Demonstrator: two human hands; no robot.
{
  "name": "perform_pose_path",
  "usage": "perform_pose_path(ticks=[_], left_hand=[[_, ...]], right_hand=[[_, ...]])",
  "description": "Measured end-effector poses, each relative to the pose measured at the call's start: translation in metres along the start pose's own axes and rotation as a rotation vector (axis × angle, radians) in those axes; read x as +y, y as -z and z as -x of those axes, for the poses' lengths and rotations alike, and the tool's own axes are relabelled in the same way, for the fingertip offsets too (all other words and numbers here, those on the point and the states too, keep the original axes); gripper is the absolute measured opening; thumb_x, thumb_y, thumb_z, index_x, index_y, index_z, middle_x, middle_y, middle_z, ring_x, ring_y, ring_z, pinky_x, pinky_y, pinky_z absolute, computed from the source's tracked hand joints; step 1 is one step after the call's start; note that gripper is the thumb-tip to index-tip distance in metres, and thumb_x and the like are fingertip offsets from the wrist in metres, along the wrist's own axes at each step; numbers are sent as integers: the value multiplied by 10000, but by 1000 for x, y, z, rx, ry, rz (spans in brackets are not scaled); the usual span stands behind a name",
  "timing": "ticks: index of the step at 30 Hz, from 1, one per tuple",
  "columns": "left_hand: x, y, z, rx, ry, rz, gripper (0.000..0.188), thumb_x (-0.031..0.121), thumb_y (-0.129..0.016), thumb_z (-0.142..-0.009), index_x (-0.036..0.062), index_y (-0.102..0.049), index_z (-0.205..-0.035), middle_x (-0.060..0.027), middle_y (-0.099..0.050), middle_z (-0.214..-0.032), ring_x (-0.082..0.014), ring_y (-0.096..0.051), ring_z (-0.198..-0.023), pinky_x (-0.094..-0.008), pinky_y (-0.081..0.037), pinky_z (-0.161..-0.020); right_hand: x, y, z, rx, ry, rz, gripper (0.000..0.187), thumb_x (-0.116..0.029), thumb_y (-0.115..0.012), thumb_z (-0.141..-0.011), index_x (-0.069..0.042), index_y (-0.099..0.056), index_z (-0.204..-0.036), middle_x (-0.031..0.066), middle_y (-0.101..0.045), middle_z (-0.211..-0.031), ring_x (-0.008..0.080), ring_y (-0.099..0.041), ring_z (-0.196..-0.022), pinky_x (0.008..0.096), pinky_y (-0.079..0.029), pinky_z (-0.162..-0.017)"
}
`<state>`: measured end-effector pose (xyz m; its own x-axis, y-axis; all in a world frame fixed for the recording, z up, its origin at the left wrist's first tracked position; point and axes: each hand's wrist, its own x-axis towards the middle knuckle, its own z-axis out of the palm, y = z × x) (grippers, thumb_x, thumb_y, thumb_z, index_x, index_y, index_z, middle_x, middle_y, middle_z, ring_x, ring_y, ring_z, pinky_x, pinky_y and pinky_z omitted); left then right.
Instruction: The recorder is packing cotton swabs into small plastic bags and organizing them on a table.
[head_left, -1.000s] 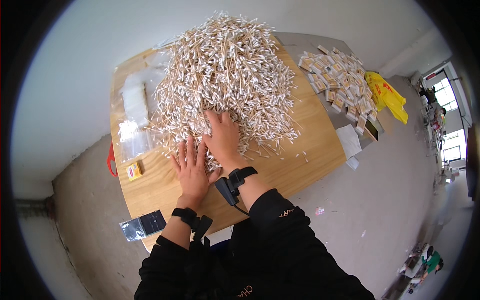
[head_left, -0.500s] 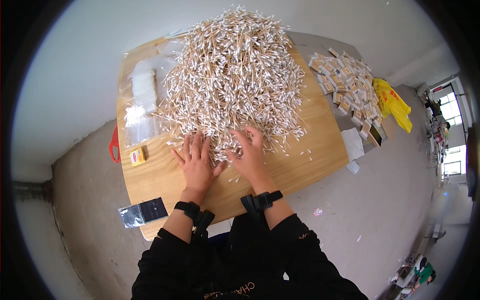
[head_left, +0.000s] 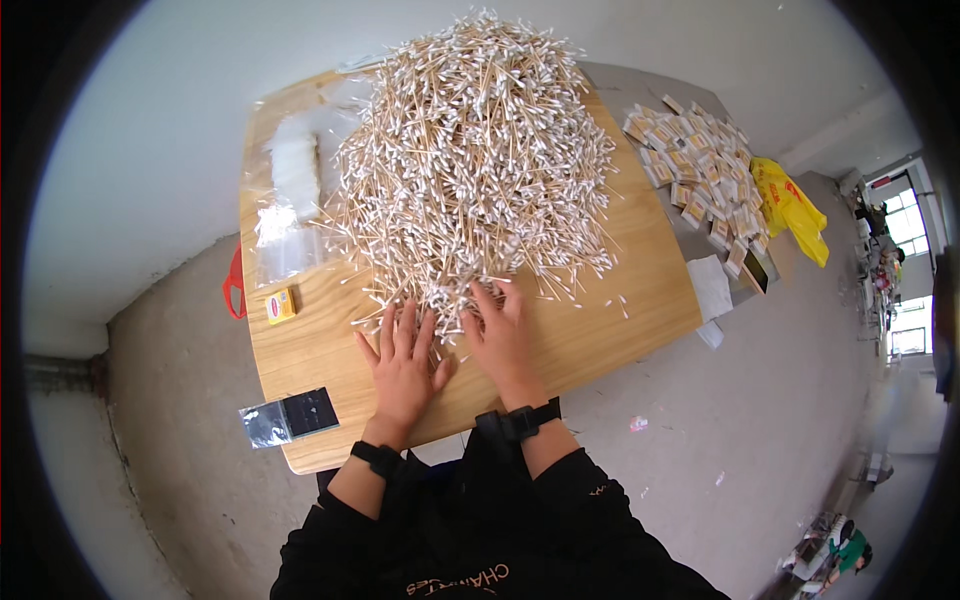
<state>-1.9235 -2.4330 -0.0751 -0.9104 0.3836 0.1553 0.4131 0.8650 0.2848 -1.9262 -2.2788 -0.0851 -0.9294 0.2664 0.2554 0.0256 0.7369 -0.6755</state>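
Observation:
A large heap of cotton swabs (head_left: 480, 150) with wooden sticks and white tips covers the far middle of the wooden table (head_left: 600, 330). At the heap's near edge, my left hand (head_left: 402, 375) lies palm down with its fingers spread, the fingertips touching swabs. Close by on the right, my right hand (head_left: 502, 340) rests its slightly bent, parted fingers on the same edge. A few swabs lie between the two hands. Neither hand visibly grips anything. Each wrist wears a black strap.
Clear plastic bags (head_left: 295, 180) lie left of the heap, near a small yellow box (head_left: 281, 306). A black packet (head_left: 312, 411) sits at the near left corner. On the right are many packed swab bundles (head_left: 700, 165) and a yellow bag (head_left: 790, 205).
Both hands have shifted slightly toward me. My right hand's raised, curled fingers have lowered and stretched onto the swabs; my left hand stays spread.

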Motion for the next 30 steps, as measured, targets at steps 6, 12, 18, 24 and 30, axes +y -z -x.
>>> perform_pose_path(ticks=[6,12,18,24,30], left_hand=[[-6,-1,24,66,77,92,986,421,-742,-595,100,-248,-1386,-202,-160,-1449,-406,-115,-1340,-638,-36,-1009],[-14,4,-2,40,10,82,984,462,-733,-573,115,-287,-1378,-179,-201,-1444,-378,-150,-1340,-616,-76,-1023],[-7,-4,-40,23,-10,42,899,454,-702,-622,123,-324,-1367,-159,-241,-1433,-347,-189,-1333,-582,-97,-1044],[-5,-14,-46,56,91,8,940,528,-647,-647,77,-272,-1382,-161,-183,-1459,-327,-142,-1354,-576,-66,-1049],[-7,-14,-17,90,86,-31,908,594,-575,-692,78,-281,-1378,-132,-206,-1459,-312,-149,-1356,-571,-39,-1047]], right_hand=[[-10,-13,-9,-84,348,27,318,-61,-583,-750,-148,-624,-1053,122,-454,-1123,349,-384,-1176,477,-298,-1001],[-3,-8,0,-70,262,-188,304,-88,-593,-763,-125,-621,-1064,137,-434,-1145,357,-397,-1132,468,-328,-953],[10,-2,-7,12,-22,61,358,-142,-576,-805,-98,-556,-1160,165,-405,-1168,359,-381,-1121,447,-328,-952],[24,-7,-13,108,38,251,380,-167,-532,-849,-65,-496,-1213,166,-383,-1179,355,-352,-1152,442,-304,-979],[18,-2,-15,92,40,321,399,-160,-532,-843,-70,-478,-1228,160,-387,-1174,347,-357,-1152,440,-307,-980]])
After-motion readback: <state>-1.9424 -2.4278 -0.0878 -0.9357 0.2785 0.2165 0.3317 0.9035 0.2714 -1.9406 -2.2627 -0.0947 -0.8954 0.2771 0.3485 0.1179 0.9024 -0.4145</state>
